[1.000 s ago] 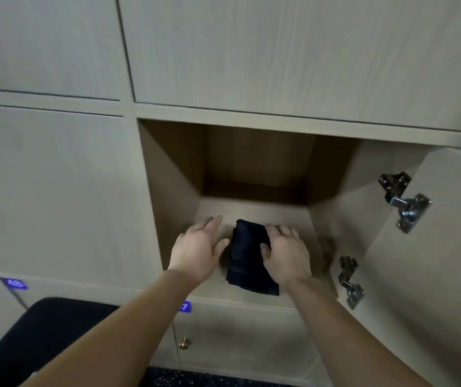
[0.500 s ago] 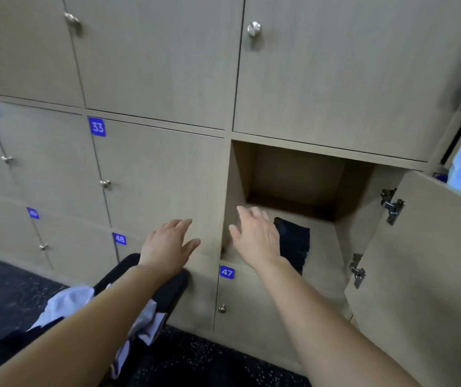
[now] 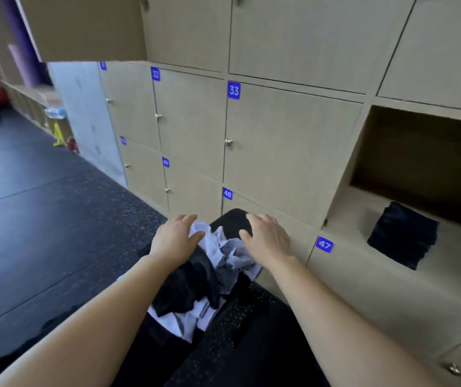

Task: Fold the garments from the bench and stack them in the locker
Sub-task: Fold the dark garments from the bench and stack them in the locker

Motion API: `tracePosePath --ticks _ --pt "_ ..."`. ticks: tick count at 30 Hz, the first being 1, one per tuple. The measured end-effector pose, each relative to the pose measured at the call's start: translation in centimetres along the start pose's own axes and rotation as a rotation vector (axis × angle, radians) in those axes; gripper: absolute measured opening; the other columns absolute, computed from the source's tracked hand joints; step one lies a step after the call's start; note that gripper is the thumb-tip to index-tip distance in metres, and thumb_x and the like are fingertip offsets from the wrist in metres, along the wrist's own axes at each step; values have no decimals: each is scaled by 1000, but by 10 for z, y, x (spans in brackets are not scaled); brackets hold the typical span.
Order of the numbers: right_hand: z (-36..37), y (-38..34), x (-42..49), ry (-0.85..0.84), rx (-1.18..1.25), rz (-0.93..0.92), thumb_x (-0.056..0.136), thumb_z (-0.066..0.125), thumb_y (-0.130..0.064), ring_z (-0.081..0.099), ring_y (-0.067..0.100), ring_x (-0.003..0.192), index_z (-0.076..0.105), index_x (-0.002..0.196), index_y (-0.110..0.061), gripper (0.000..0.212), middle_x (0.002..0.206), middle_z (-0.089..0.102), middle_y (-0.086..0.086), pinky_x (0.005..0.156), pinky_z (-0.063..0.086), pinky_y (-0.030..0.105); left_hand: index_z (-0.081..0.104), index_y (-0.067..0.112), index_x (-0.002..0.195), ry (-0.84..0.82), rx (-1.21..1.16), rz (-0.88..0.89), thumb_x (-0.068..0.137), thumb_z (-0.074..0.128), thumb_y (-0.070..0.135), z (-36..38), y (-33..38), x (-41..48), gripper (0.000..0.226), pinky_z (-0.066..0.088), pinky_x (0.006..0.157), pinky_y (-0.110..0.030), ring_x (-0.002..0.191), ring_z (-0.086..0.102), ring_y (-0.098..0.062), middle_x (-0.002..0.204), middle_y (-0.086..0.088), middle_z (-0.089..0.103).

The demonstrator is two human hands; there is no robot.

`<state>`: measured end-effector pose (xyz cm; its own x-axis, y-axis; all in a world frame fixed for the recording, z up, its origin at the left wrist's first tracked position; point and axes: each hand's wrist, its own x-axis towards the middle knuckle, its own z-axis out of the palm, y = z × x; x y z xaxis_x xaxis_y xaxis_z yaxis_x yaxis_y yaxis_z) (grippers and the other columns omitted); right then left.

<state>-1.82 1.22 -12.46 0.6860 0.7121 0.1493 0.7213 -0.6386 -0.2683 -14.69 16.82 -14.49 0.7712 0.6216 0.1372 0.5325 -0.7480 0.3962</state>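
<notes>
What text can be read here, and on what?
"33": middle door tag.
"48": lower door tag.
"47": tag under the open locker.
"32": left door tag.
Three smaller tags farther left: too blurred to read.

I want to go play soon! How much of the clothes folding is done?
Done: one folded dark navy garment lies in the open wooden locker. In hand: the left hand and right hand, fingers loose, reach onto the crumpled pile of white, grey and black clothes on the black padded bench; nothing looks gripped yet. Left: that whole pile needs folding and stacking.
</notes>
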Motion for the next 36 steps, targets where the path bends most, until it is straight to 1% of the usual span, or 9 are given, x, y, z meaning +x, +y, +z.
tracePosePath --ticks 3,11,15,19,28,32,33,35,36 --pt "24 -16 6 -68 -20 -33 99 42 -33 45 27 122 48 132 -15 38 129 53 7 94 39 37 54 13 133 24 -13 -68 96 55 37 5 -38 -4 44 39 98 -36 124 51 -27 135 -6 57" --pt "90 -37 33 -222 -49 -79 99 40 -33 47 24 114 47 131 -17 36 119 57 4 81 38 34 49 18 142 -63 -13 -219 96 54 41 51 -122 -2 51 39 104 -35 127 49 -23 140 0 54" --pt "113 -48 54 -297 -51 -65 100 42 -35 45 24 124 50 128 -16 35 129 54 2 92 38 37 50 17 141 -68 -14 -208 96 54 40 74 -135 17 51 37 106 -33 128 49 -22 141 1 54" --pt "140 -55 80 -334 -68 -69 98 45 -39 40 23 129 55 107 -14 28 134 50 3 95 34 37 49 17 142 -81 -24 -168 96 54 40 96 -134 46 51 34 107 -32 130 46 -21 144 1 51" --pt "181 -67 107 -405 -70 30 97 48 -43 32 26 132 53 114 -16 33 132 54 7 102 29 39 43 20 146 -162 5 -151 95 55 42 142 -139 71 57 30 110 -30 135 41 -18 148 3 45" --pt "173 -73 110 -395 66 168 96 52 -27 35 31 130 56 120 -15 26 136 47 9 101 32 36 42 20 146 -152 13 -154 95 56 42 147 -140 69 57 28 112 -29 136 39 -18 149 4 44" --pt "171 -75 111 -393 112 198 95 51 -22 38 33 126 59 114 -16 22 132 49 9 98 34 36 42 19 146 -150 7 -154 95 56 41 146 -140 69 58 28 112 -30 136 39 -18 149 3 44" --pt "169 -74 109 -356 211 237 88 52 -15 47 32 110 56 82 -17 8 103 54 3 84 38 37 42 18 146 -142 -11 -157 94 57 40 140 -138 68 58 28 112 -31 137 39 -19 149 2 44" --pt "168 -73 109 -334 279 239 85 52 -13 49 30 97 45 68 -16 18 84 49 0 75 37 35 42 17 146 -134 -24 -159 94 58 39 136 -135 68 58 29 112 -31 136 40 -20 148 1 45"
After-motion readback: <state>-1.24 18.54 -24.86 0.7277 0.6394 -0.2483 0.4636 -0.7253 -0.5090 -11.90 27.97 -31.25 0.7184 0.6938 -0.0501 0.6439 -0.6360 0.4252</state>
